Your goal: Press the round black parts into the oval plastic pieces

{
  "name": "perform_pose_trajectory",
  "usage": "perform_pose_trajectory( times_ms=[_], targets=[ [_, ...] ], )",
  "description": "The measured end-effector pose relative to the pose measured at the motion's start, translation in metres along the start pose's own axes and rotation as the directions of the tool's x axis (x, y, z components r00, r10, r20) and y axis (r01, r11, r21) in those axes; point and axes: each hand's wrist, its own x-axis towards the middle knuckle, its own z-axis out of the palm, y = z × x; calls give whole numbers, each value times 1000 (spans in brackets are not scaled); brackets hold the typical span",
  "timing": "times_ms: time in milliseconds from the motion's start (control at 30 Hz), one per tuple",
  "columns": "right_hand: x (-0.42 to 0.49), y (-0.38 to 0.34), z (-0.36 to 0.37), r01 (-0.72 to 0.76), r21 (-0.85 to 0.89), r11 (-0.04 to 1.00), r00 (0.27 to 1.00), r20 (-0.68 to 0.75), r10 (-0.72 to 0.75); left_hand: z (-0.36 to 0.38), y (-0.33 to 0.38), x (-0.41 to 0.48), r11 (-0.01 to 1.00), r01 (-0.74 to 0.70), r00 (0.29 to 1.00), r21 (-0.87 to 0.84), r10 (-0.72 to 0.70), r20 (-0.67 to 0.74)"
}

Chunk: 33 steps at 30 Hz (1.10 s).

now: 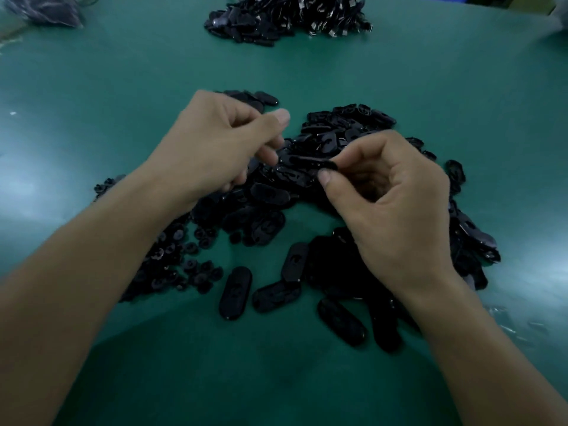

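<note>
Head view looks down on a green table strewn with black plastic. The right hand pinches one oval piece by its right end, thumb below and forefinger above. It holds the piece roughly level just above the pile of like ovals in the middle of the table. The rest of that hand is curled in toward the palm.

The left hand is at the piece's left end, its fingers curled and the thumb stuck out above them. One fingertip seems to touch the piece. Whether this hand grasps anything, a round part or the piece itself, cannot be told, since the curled fingers hide it.

Round parts lie in a loose heap under the left forearm, just beside the pile on its left. A few single ovals lie flat on the table between the two forearms, some touching one another. More of them spread under the right wrist and out to the right.

At the far edge sits a far heap of black parts with small metal bits glinting in it, well apart from the pile. A dark bag lies in the far left corner, too blurred to tell what it holds.
</note>
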Motion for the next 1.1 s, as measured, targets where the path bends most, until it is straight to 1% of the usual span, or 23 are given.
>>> perform_pose_trajectory(
  times_ms=[67, 133, 233, 333, 400, 467, 600, 700, 867, 1100],
  targets=[
    [-1, 1, 0, 67, -13, 998, 998, -4, -67, 2, 2, -8, 996, 71, 991, -53, -64, 117],
    [-1, 2, -1, 134, -44, 990, 991, -8, -135, 2, 1, -12, 978, 152, 971, -144, -120, 208],
    [-1, 4, 0, 181, -67, 981, 983, -5, -182, 3, -4, -15, 948, 212, 955, -238, -149, 255],
    [-2, 5, 1, 145, -66, 987, 989, 25, -144, 4, -5, -16, 918, 219, 957, -331, -136, 257],
    [-2, 3, 1, 76, -57, 995, 996, 51, -73, 5, -4, -16, 899, 208, 961, -384, -116, 250],
    [-2, 1, 2, -2, 9, 1000, 998, 63, 2, 6, -3, -17, 890, 196, 964, -410, -100, 245],
    [-1, -3, 3, -119, 161, 980, 993, 28, 116, 7, -3, -19, 894, 182, 966, -411, -84, 245],
    [1, -5, 3, -181, 213, 960, 983, 30, 179, 8, -3, -19, 907, 168, 968, -387, -77, 240],
    [1, -6, 3, -220, 255, 942, 975, 72, 209, 8, -4, -19, 933, 109, 973, -344, -30, 228],
    [3, -5, 3, -226, 262, 938, 974, 84, 211, 9, -10, -17, 959, 16, 980, -285, 42, 197]
  ],
)
